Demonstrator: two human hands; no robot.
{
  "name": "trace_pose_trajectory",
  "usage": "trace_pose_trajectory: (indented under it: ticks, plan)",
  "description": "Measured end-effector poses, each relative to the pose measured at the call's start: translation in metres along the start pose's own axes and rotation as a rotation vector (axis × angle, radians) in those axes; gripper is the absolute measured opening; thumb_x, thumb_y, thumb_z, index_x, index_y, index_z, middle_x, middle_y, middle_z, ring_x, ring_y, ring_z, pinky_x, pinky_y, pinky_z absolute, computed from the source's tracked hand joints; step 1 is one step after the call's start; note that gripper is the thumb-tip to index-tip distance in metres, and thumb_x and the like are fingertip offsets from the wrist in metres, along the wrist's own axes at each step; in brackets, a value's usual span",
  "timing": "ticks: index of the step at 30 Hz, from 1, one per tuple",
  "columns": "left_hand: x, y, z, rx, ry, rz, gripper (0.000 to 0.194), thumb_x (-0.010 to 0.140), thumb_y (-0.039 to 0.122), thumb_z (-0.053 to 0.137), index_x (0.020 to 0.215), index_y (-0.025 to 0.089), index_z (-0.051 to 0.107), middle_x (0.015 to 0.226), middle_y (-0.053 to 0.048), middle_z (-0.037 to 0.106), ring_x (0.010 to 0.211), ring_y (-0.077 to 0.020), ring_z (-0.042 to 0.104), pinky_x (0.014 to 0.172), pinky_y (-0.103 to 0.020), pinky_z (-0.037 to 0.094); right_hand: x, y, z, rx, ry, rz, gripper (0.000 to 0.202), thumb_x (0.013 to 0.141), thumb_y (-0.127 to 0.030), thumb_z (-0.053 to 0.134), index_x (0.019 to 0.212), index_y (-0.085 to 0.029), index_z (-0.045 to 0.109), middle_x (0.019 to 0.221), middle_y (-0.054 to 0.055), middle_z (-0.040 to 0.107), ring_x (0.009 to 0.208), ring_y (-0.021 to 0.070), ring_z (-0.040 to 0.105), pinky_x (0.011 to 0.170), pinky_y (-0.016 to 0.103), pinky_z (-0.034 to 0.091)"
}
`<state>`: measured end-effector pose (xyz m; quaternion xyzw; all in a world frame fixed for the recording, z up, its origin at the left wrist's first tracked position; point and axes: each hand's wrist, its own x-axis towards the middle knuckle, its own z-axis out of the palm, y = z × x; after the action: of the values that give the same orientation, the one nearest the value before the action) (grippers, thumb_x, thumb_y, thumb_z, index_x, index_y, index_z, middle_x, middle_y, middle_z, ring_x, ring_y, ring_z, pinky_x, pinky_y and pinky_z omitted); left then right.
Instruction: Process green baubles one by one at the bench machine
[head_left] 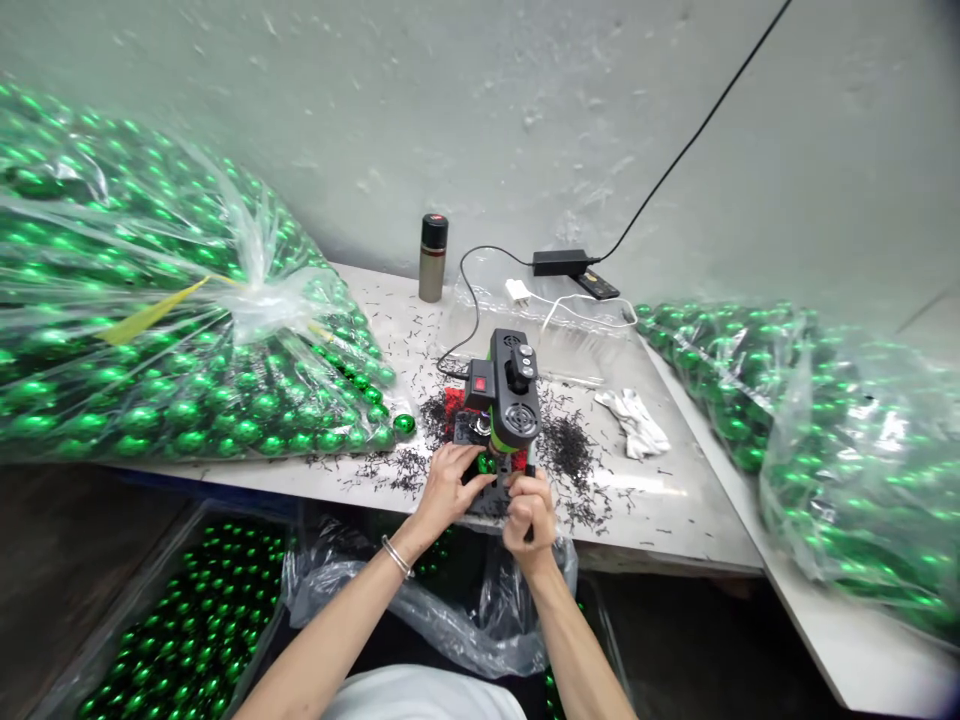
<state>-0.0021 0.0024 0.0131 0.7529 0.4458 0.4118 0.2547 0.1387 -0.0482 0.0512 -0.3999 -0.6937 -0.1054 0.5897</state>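
A small black and green bench machine (pixel 516 385) with a red switch stands on the white table, like a mini drill press. At its front, my left hand (pixel 448 482) pinches a shiny green ball (pixel 486 464) beneath the machine's head. My right hand (pixel 530 512) is closed around a black lever handle (pixel 531 471) on the machine's right side. Small black scraps (pixel 568 448) lie scattered around the base. Just left of the machine, another green ball (pixel 404 426) rests on the table. The machine head and my fingers partly hide the held ball.
A huge clear bag of green balls (pixel 187 390) fills the left side. More bagged balls (pixel 847 440) lie at right. Behind the machine are a flask (pixel 433 258), a power adapter (pixel 559 262) and cables. White gloves (pixel 634 423) lie at right. Below is a bin of balls (pixel 195 620).
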Motion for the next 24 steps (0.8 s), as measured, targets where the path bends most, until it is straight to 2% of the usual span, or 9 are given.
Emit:
trace_pose_trajectory:
  ticks: [4, 7, 9, 11, 13, 15, 17, 21, 24]
  plan:
    - [0.001, 0.004, -0.001, -0.027, 0.008, -0.012, 0.031, 0.088, 0.033, 0.074, 0.117, 0.02, 0.071, 0.112, -0.011, 0.075, 0.106, -0.0287, 0.066, 0.099, -0.049, 0.049, 0.03, -0.017, -0.01, 0.076, 0.095, 0.139, 0.029, 0.098, -0.015, 0.041, 0.07, -0.021, 0.048, 0.07, -0.002, 0.056, 0.064, 0.0122, 0.056, 0.066, 0.03, 0.047]
    - [-0.015, 0.008, -0.007, -0.025, 0.04, 0.008, 0.033, 0.092, 0.034, 0.069, 0.121, 0.02, 0.069, 0.114, -0.012, 0.074, 0.107, -0.0284, 0.066, 0.099, -0.048, 0.05, 0.06, -0.032, -0.019, 0.122, 0.07, 0.33, 0.03, 0.098, -0.015, 0.045, 0.069, -0.021, 0.051, 0.07, -0.001, 0.057, 0.064, 0.0128, 0.056, 0.06, 0.028, 0.041]
    - [-0.033, 0.01, -0.016, 0.016, 0.044, 0.055, 0.039, 0.094, 0.039, 0.066, 0.128, 0.02, 0.066, 0.118, -0.013, 0.072, 0.112, -0.0291, 0.064, 0.101, -0.049, 0.049, 0.073, -0.039, -0.023, 0.152, 0.048, 0.384, 0.031, 0.098, -0.016, 0.046, 0.068, -0.021, 0.051, 0.072, -0.001, 0.058, 0.064, 0.0126, 0.055, 0.06, 0.028, 0.04]
    - [-0.048, 0.008, -0.03, 0.087, 0.045, 0.105, 0.05, 0.092, 0.045, 0.068, 0.134, 0.02, 0.061, 0.126, -0.016, 0.068, 0.118, -0.0314, 0.061, 0.104, -0.051, 0.047, 0.076, -0.041, -0.023, 0.163, 0.059, 0.376, 0.032, 0.098, -0.017, 0.047, 0.067, -0.021, 0.05, 0.071, 0.0, 0.057, 0.065, 0.0128, 0.055, 0.061, 0.028, 0.04]
    - [-0.051, 0.002, -0.046, 0.176, 0.077, 0.111, 0.054, 0.092, 0.047, 0.067, 0.138, 0.019, 0.058, 0.133, -0.017, 0.064, 0.123, -0.0332, 0.058, 0.105, -0.052, 0.045, 0.072, -0.041, -0.019, 0.151, 0.092, 0.354, 0.033, 0.098, -0.016, 0.047, 0.066, -0.02, 0.05, 0.069, -0.001, 0.056, 0.066, 0.0132, 0.056, 0.061, 0.028, 0.04]
    - [-0.039, -0.007, -0.062, 0.279, 0.142, 0.055, 0.045, 0.096, 0.04, 0.06, 0.136, 0.02, 0.058, 0.135, -0.018, 0.062, 0.125, -0.0333, 0.056, 0.104, -0.052, 0.045, 0.066, -0.04, -0.016, 0.133, 0.114, 0.347, 0.033, 0.098, -0.016, 0.047, 0.066, -0.021, 0.051, 0.068, -0.001, 0.054, 0.065, 0.0134, 0.055, 0.061, 0.029, 0.039]
    - [-0.016, -0.019, -0.076, 0.397, 0.186, -0.035, 0.035, 0.098, 0.03, 0.054, 0.13, 0.018, 0.062, 0.13, -0.018, 0.065, 0.121, -0.0339, 0.057, 0.101, -0.051, 0.045, 0.061, -0.039, -0.014, 0.126, 0.112, 0.343, 0.032, 0.098, -0.015, 0.046, 0.067, -0.02, 0.051, 0.068, -0.001, 0.055, 0.065, 0.0133, 0.055, 0.061, 0.029, 0.039]
    - [0.028, -0.036, -0.091, 0.557, 0.06, -0.13, 0.023, 0.092, 0.023, 0.059, 0.112, 0.016, 0.068, 0.103, -0.018, 0.072, 0.105, -0.036, 0.061, 0.095, -0.053, 0.044, 0.059, -0.038, -0.016, 0.127, 0.081, 0.29, 0.031, 0.097, -0.012, 0.046, 0.068, -0.021, 0.052, 0.07, -0.001, 0.057, 0.067, 0.0136, 0.057, 0.063, 0.029, 0.042]
    - [0.038, -0.035, -0.094, 0.413, 0.04, -0.146, 0.022, 0.09, 0.028, 0.064, 0.109, 0.019, 0.069, 0.096, -0.012, 0.074, 0.097, -0.0319, 0.063, 0.096, -0.052, 0.043, 0.059, -0.038, -0.018, 0.119, 0.057, 0.273, 0.03, 0.096, -0.011, 0.046, 0.069, -0.021, 0.052, 0.071, -0.001, 0.058, 0.068, 0.0141, 0.058, 0.063, 0.029, 0.042]
